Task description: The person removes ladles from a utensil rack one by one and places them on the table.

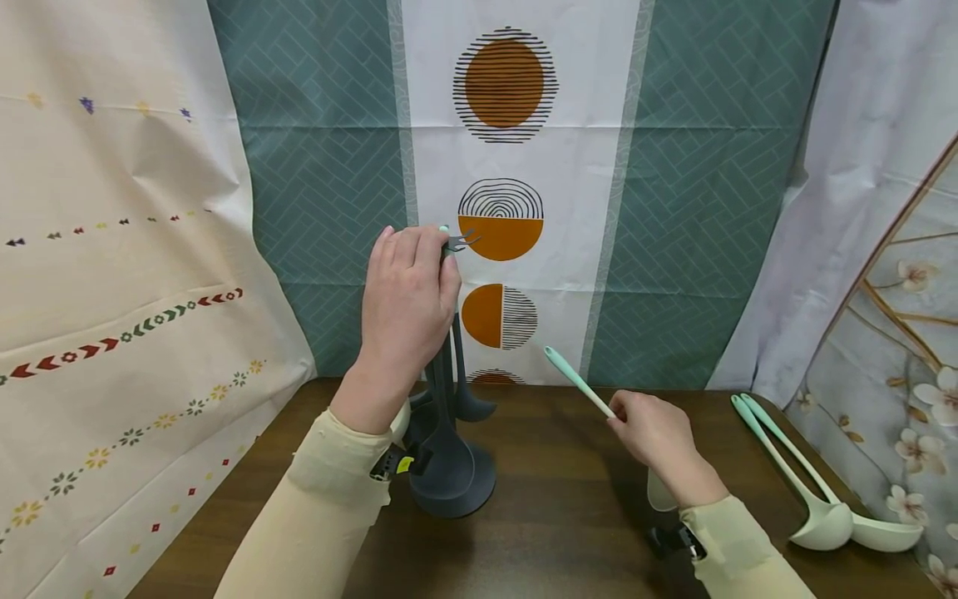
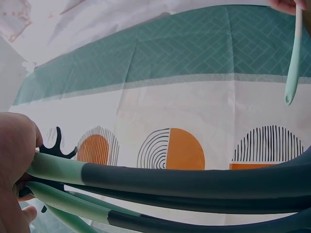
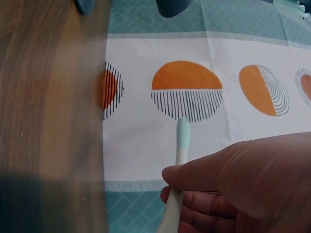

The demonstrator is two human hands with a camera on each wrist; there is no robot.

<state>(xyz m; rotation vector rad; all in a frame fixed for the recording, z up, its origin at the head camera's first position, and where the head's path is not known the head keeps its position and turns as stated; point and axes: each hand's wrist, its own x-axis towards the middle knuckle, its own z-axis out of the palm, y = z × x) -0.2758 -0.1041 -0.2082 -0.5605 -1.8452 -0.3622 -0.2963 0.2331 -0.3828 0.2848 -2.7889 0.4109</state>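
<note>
"Utensil (image 1: 580,382): where?"
"Right fingers (image 3: 211,203) are pinching it; left fingers (image 1: 407,245) are gripping the stand (image 1: 483,482) by its top."
"Which step?"
"Probably hanging; next is calling for lifting toward hooks (image 2: 58,146) beside left fingers."

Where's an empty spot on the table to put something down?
The brown table is bare between the dark utensils and the right hand, and narrowly between that hand and the pale utensils. It's crowded beneath the left hand and at the right edge.

The cream utensil (image 3: 181,156) and dark grey utensils (image 2: 194,181) end in mint; orange-and-black circles (image 1: 505,83) pattern the white panel (image 1: 584,158).
</note>
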